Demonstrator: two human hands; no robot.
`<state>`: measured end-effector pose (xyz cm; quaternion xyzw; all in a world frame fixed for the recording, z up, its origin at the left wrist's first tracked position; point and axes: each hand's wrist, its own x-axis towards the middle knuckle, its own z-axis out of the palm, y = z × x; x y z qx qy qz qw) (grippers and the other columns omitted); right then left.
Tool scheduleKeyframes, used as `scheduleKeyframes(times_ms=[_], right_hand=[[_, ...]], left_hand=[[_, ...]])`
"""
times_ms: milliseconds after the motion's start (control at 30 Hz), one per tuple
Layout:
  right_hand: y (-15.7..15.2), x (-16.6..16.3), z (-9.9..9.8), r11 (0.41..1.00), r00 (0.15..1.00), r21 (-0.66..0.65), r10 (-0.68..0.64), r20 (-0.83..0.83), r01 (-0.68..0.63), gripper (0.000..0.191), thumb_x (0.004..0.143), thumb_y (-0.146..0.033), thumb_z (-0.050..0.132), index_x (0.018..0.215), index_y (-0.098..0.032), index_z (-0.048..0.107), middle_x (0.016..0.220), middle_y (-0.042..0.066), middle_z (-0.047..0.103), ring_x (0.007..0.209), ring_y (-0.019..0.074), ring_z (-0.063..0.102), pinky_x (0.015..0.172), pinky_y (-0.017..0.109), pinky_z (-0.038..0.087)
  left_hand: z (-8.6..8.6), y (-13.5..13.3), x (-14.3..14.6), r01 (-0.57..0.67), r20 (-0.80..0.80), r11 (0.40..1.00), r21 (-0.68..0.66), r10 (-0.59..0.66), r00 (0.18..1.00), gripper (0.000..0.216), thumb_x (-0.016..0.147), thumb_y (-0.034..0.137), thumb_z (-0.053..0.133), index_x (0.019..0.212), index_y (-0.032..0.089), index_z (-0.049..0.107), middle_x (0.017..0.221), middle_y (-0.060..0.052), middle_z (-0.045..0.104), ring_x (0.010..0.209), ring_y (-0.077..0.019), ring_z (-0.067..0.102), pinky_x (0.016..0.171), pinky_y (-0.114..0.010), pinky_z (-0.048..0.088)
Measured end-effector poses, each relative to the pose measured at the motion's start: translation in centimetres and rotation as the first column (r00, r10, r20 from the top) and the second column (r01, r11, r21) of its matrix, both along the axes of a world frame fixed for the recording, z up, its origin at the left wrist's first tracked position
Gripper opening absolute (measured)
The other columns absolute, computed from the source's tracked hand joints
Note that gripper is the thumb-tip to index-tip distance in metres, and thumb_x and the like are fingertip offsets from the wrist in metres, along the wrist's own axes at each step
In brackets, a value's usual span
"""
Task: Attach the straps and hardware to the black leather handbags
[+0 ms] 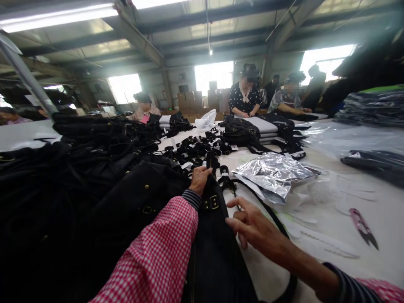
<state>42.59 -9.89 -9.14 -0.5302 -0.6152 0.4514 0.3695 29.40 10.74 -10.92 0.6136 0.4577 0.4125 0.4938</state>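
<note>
A black bag (217, 252) with brass-coloured buckles lies in front of me, partly under my left sleeve. My left hand (199, 180) is closed at its far end, gripping a black strap (212, 160) that stands up from the bag. One buckle (214, 202) shows just below that hand. My right hand (249, 223) hovers by the bag's right edge, fingers apart and holding nothing. Beneath and beyond it, a thin black strap (277, 223) curves over the white table. Whether the right fingertips touch the bag, I cannot tell.
Black bags (94, 189) are heaped on the left. Ahead lie several small strap bundles (202, 145) and a bag stack (243, 130). A silvery plastic bag (277, 172) and pink thread snips (362, 227) lie on the right. Several people (244, 94) work across the table.
</note>
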Motion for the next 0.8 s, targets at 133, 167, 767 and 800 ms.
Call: scheduleKeyframes(times_ms=[133,167,767,800], right_hand=[[-2.8,0.4,0.0,0.965,0.988,-0.245,0.056,-0.146,-0.091,0.039,0.09,-0.053,0.059,0.106,-0.018,0.049,0.06,-0.006,0.057,0.042,0.0119,0.053,0.038,0.019,0.029],[-4.0,0.4,0.2,0.948,0.985,-0.286,0.1,-0.142,-0.138,0.037,0.09,-0.053,0.06,0.1,-0.018,0.051,0.056,-0.006,0.056,0.042,0.0113,0.052,0.04,0.019,0.028],[-7.8,-1.1,1.3,0.977,0.963,-0.209,-0.022,-0.269,-0.036,0.015,0.082,-0.028,0.064,0.083,-0.014,0.063,0.05,-0.005,0.055,0.039,0.0082,0.05,0.036,0.016,0.03],[-8.6,-0.8,1.3,0.978,0.962,-0.202,-0.002,-0.274,-0.056,0.017,0.084,-0.03,0.064,0.087,-0.013,0.064,0.056,-0.003,0.059,0.042,0.0092,0.054,0.036,0.016,0.032]], left_hand=[[0.3,0.1,0.3,-0.04,-0.031,0.997,0.072,0.042,0.999,0.026,0.095,0.028,0.06,0.074,0.014,0.059,0.062,0.002,0.058,0.057,-0.0121,0.059,0.058,-0.025,0.048],[0.7,0.0,0.4,-0.054,-0.051,0.993,0.109,0.06,0.997,0.024,0.093,0.026,0.061,0.072,0.014,0.059,0.061,0.001,0.058,0.06,-0.0135,0.06,0.061,-0.025,0.048],[7.5,-18.1,-7.4,0.91,-0.9,0.356,0.213,-0.292,0.325,0.029,0.084,0.008,0.057,0.108,0.021,0.067,0.104,-0.006,0.064,0.103,-0.0221,0.058,0.096,-0.034,0.046],[7.2,-18.2,-8.0,0.893,-0.885,0.375,0.248,-0.287,0.367,0.021,0.088,0.011,0.056,0.101,0.02,0.069,0.099,-0.005,0.065,0.102,-0.0215,0.057,0.095,-0.034,0.046]])
